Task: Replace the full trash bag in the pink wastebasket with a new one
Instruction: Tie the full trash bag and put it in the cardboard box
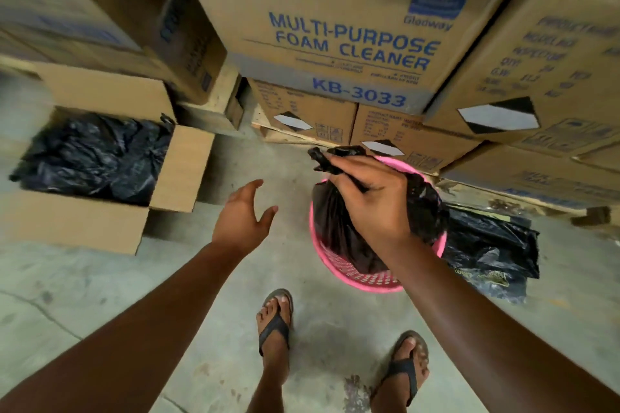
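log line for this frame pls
phase: lifting full bag | right hand: gripping black trash bag neck | left hand: open, empty | pink wastebasket: bag partly inside

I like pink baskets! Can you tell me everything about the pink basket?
The pink wastebasket is round, plastic-looking, with little holes dotted through its wall. It stands upright on the concrete floor before the stacked cardboard boxes. A black trash bag, gathered at the top, fills it, gripped by the right hand. More black plastic lies beside it.

A storeroom: stacked cleaner cartons (335,37) on concrete floor (84,278).
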The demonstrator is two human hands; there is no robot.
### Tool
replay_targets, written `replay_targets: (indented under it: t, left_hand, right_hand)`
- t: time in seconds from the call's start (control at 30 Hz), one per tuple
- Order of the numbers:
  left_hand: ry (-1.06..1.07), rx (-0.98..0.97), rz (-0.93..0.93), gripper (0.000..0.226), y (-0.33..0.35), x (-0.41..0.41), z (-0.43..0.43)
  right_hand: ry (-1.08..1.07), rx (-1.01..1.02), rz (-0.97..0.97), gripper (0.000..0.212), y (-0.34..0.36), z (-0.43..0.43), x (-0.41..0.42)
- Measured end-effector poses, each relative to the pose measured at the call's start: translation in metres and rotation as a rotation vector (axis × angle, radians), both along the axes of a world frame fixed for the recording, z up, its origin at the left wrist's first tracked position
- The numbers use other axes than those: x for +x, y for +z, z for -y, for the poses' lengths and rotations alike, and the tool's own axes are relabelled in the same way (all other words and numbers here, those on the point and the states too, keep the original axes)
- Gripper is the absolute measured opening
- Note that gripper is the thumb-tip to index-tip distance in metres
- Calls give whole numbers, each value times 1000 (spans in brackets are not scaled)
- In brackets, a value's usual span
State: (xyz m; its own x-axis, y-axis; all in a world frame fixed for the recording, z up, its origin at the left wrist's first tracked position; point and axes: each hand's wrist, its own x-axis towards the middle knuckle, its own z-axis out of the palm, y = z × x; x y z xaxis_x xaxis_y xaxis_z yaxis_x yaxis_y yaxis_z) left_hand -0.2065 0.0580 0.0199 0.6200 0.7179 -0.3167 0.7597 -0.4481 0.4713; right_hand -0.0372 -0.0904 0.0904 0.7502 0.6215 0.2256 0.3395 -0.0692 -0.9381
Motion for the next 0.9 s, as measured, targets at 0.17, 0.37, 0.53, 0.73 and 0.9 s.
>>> replay_targets:
  t: [0.17, 0.37, 0.53, 0.73, 0.9]
  left_hand:
    - [78, 110, -73, 63, 30, -62, -62]
    - [182, 168, -210, 65, 42, -138, -132]
    - [220, 195, -291, 67, 39, -179, -191]
    - [267, 221, -273, 66, 31, -215, -262]
    - [302, 201, -290, 65, 15, -248, -306]
  right_hand:
    - [200, 92, 40, 28, 77, -77, -25]
    - [299, 247, -3, 31, 131, -163, -66]
    - [279, 180, -77, 22, 105, -239, -98]
    - [305, -2, -79, 21, 44, -345, -162]
    - [337, -82, -31, 15, -2, -428, -204]
